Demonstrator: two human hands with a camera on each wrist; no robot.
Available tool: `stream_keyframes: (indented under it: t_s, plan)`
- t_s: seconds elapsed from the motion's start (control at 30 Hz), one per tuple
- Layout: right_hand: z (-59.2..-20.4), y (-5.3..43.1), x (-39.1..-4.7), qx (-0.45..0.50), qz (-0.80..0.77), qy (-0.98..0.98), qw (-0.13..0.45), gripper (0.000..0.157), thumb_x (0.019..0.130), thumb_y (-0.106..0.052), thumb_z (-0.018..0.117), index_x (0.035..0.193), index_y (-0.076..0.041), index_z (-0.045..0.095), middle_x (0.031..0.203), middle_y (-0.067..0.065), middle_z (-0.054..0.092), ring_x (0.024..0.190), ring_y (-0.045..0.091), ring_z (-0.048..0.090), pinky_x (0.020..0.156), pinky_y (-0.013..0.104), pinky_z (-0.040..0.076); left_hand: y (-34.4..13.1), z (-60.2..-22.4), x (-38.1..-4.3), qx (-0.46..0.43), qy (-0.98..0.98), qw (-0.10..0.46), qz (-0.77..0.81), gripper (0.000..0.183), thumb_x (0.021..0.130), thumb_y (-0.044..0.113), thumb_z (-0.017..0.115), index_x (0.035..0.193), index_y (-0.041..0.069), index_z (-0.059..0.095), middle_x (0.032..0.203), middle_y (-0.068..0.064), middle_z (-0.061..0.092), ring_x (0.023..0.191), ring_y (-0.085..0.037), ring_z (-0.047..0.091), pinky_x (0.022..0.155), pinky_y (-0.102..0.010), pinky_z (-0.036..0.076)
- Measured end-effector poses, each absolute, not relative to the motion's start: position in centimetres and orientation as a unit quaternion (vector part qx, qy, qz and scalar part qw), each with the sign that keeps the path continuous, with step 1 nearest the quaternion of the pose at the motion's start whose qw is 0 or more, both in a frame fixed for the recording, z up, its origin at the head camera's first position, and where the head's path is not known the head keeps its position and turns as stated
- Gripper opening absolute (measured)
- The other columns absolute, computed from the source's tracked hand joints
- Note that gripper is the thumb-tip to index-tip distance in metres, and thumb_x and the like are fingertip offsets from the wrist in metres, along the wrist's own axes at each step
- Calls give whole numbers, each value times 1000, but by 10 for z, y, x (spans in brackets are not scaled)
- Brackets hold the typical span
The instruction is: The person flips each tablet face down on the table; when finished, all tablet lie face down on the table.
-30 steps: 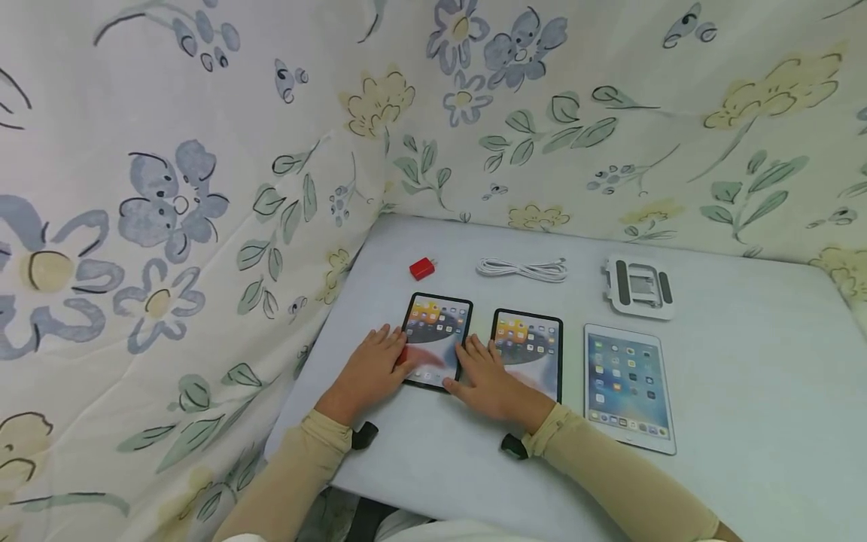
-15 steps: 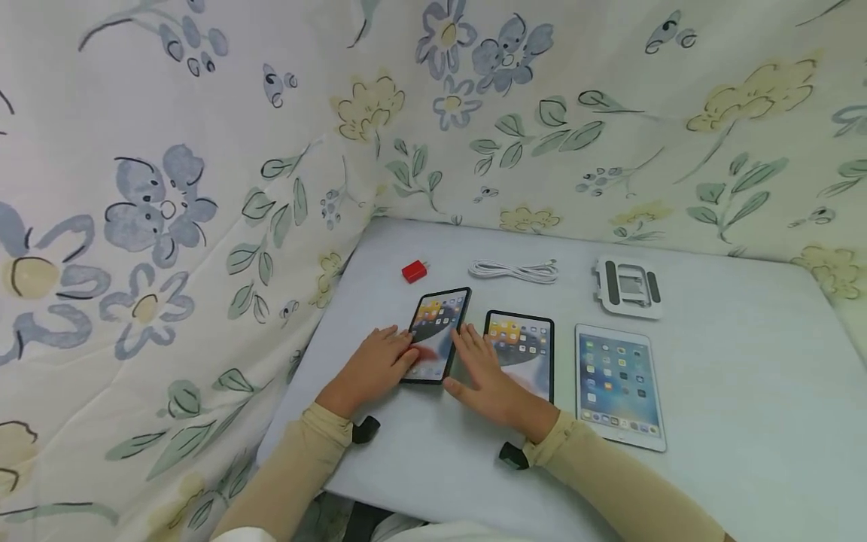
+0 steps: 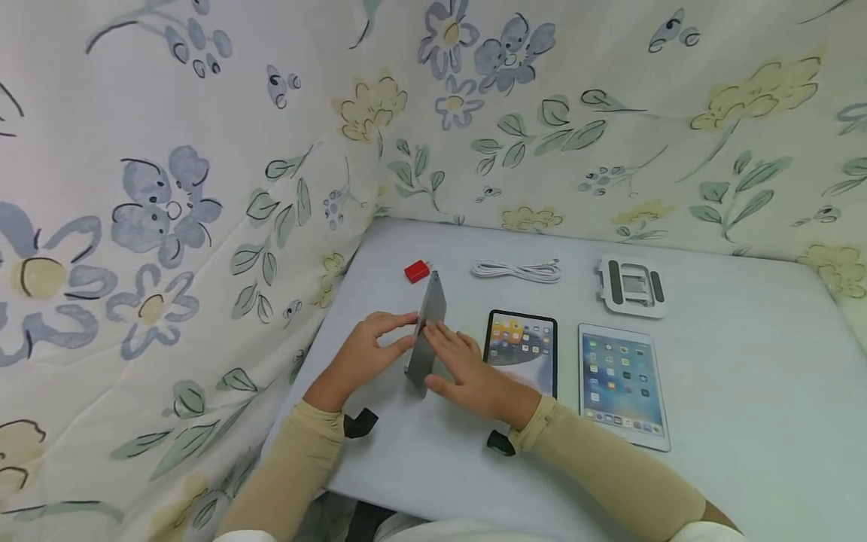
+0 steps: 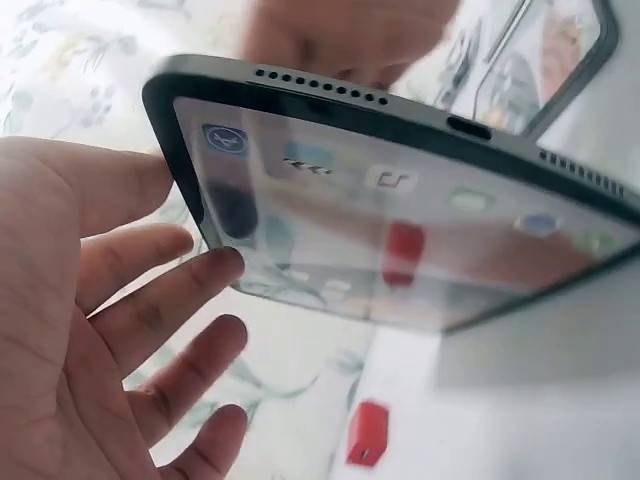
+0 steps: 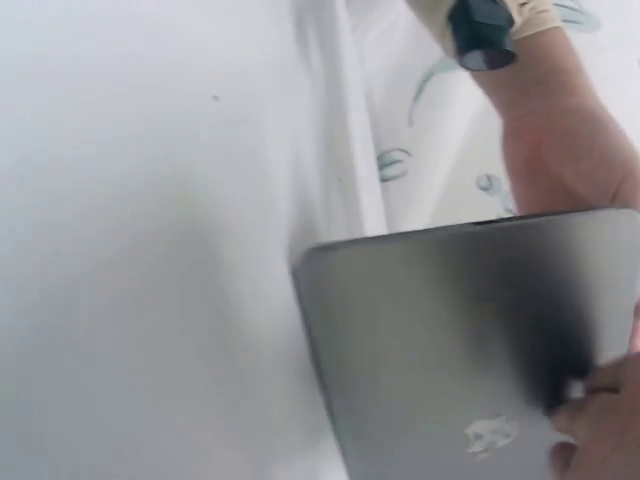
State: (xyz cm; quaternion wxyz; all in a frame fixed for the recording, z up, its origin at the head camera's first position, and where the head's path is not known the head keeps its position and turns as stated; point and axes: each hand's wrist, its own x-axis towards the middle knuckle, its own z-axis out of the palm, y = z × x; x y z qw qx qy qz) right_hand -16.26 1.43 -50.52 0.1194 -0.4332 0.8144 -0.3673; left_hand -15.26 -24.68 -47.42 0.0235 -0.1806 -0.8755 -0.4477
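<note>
A grey-backed tablet (image 3: 436, 298) stands almost on its long edge, its back towards my right. My left hand (image 3: 359, 355) pinches its left side edge between thumb and fingers. The left wrist view shows the lit screen (image 4: 330, 200) with app icons, and my fingertips (image 4: 228, 263) right at its border. With fingers extended, my right hand (image 3: 470, 380) touches the back of the tablet. In the right wrist view the bare metal back (image 5: 400, 330) carries a pale logo, and part of my right hand (image 5: 612, 420) shows beside it.
Right of my right hand lie a second black-bordered tablet (image 3: 524, 342) and a white-bordered tablet (image 3: 660, 429). Behind are a red charger plug (image 3: 416, 272), a coiled white cable (image 3: 516, 271) and a folded white stand (image 3: 615, 305). A floral curtain (image 3: 433, 173) borders the table.
The left tablet, flat with its screen up, has been lifted by its right side and tipped up leftwards, showing its back. My left hand has gone from lying over its edge to pinching it.
</note>
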Motion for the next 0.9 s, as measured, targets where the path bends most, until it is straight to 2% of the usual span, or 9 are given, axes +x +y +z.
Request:
stream_keyframes:
  t_s: [0.13,0.23,0.57,0.67,0.9]
  plan:
    - [-528,16,-161,-411,-261,859,157,87,109,-70,29,171,-8,23,177,6,16,164,32,2,127,60,2,-263,-476,-151,-162,-878,52,-447,39,102,13,76,140,10,73,134,-3,71,124,-24,60,99,-55,53]
    - [-541,23,-159,-391,-184,887,165,90,108,-73,27,170,-8,28,176,6,20,164,31,1,127,60,2,-272,-483,-152,-141,-886,53,-439,37,100,5,73,137,6,74,131,-8,72,119,-27,62,93,-54,53]
    - [-543,41,-152,-359,-149,911,136,86,109,-69,33,169,-6,30,175,10,22,163,36,-1,127,61,2,-274,-522,-166,-87,-939,-23,-332,37,101,6,68,137,-1,71,130,-20,69,123,-38,61,103,-54,52]
    - [-541,42,-150,-352,-154,913,138,86,109,-69,35,169,-6,31,175,10,22,163,36,1,127,61,2,-272,-529,-167,-89,-948,-26,-305,37,100,3,69,137,-3,71,129,-20,70,124,-39,62,104,-53,52]
    - [-539,42,-148,-350,-168,912,135,86,109,-67,39,167,-4,32,175,13,23,163,38,4,127,62,2,-268,-536,-166,-111,-957,-14,-269,36,99,-1,69,135,-4,71,124,-21,73,117,-37,65,98,-51,56]
